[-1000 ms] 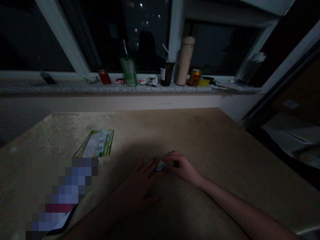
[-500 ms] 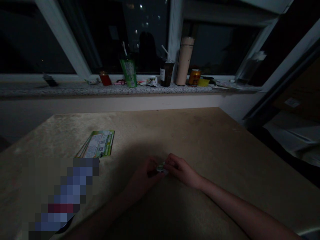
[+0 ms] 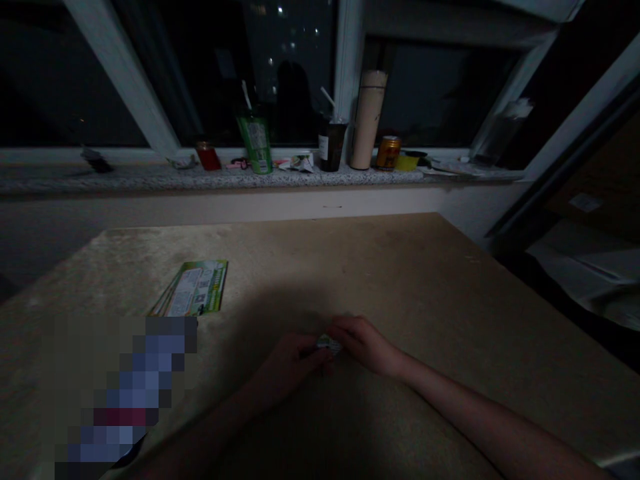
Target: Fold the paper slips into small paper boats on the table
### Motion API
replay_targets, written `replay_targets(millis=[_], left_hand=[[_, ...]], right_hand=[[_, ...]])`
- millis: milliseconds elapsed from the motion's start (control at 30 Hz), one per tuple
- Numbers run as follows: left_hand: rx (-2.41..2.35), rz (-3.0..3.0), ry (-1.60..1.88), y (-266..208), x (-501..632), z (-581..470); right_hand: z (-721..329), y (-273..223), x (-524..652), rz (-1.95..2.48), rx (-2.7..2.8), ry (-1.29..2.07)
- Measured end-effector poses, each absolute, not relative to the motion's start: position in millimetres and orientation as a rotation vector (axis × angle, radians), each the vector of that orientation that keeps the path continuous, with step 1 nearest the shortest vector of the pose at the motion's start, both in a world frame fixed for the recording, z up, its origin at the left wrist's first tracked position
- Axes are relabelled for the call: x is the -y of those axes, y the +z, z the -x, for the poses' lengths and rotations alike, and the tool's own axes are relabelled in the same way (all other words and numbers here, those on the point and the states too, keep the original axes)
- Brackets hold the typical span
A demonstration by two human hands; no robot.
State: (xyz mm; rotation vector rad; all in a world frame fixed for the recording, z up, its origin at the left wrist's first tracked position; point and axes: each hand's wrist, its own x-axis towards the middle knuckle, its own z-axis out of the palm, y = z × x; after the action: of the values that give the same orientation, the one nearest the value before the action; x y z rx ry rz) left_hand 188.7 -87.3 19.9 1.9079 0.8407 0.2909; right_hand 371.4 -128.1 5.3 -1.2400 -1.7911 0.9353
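Between my hands, low over the middle of the table (image 3: 400, 267), is a small, light, printed piece (image 3: 327, 343) with some green on it. It is too dark and small to tell its kind. My left hand (image 3: 293, 360) is closed on its left side, thumb towards me. My right hand (image 3: 360, 340) bends over its right edge, fingers together and closed on it. The fingers cover much of the piece. Left of my hands lies a fanned stack of green printed cards (image 3: 200, 287).
A pixelated blue shape (image 3: 145, 380) covers the table's left front. On the windowsill (image 3: 290, 179) stand a green cup (image 3: 257, 143), a dark cup with a straw (image 3: 331, 143), a tall pinkish flask (image 3: 369, 120), an orange can (image 3: 389, 153) and a red jar (image 3: 208, 155).
Both hands have shifted slightly towards me with the small piece. My left fingers have moved lower and the thumb now lies further across the piece.
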Motion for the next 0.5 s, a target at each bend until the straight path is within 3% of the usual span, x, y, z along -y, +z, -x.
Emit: replay_targets(millis=[500], left_hand=[[-0.853,-1.906,0.397,17.8,84.2,-187.8]], right_hand=[[-373.5,6.9,128.0,1.054,1.703,1.245]])
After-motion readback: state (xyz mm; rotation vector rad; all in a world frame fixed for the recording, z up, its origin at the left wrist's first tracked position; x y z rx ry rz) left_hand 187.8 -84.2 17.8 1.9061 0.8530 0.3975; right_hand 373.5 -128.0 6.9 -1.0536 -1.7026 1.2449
